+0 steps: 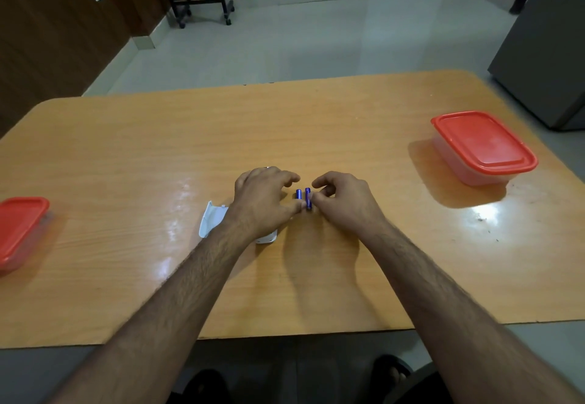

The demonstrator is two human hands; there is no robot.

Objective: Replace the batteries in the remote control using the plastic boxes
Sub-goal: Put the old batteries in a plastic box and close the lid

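Wooden table (126,157), fingers (311,202) pinching central battery (307,198), boxes at edges

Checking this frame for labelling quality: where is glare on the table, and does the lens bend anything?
Head view: bright glare patches on the table near the right box and left of the remote cover; wide-angle lens bows the table's edges; the two batteries stay sharp.

Evenly lit indoor shot, light from overhead. White glare patches on glossy table (316,125), esp. near right box (484,147), w/ soft shadows beneath. Wide-angle bending at edges; corners slightly soft.
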